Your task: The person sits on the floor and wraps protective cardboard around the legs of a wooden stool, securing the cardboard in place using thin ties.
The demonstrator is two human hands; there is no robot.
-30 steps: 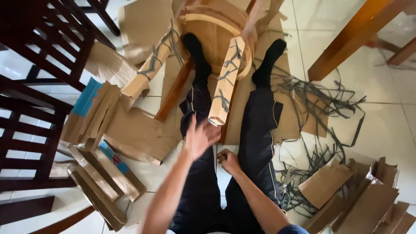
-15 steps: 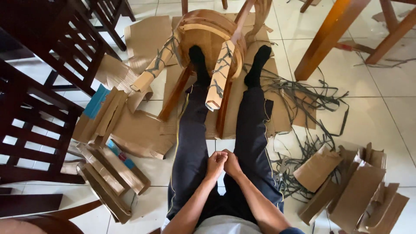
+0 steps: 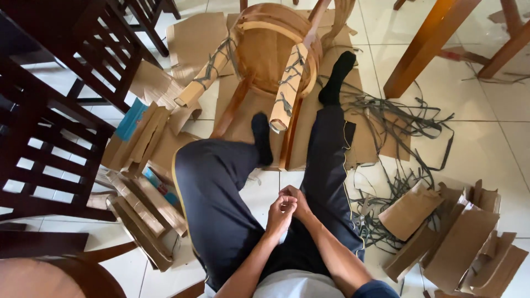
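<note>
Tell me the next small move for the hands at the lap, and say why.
Probably reach the right hand forward to the cardboard-wrapped chair leg: both hands are together at the lap, the left hand included, holding nothing I can see, and that leg's wrapping with its straps is still on.

stool (image 3: pixel 276 49) on cardboard sheet (image 3: pixel 243 116) ahead btwn legs, cardboard stacks (image 3: pixel 143 165) left & right, straps (image 3: pixel 397 121) right on floor (image 3: pixel 486 138)

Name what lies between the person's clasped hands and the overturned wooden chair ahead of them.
In the head view, between the hands and the chair lie the person's bent left leg, its black-socked foot and flat cardboard.
</note>
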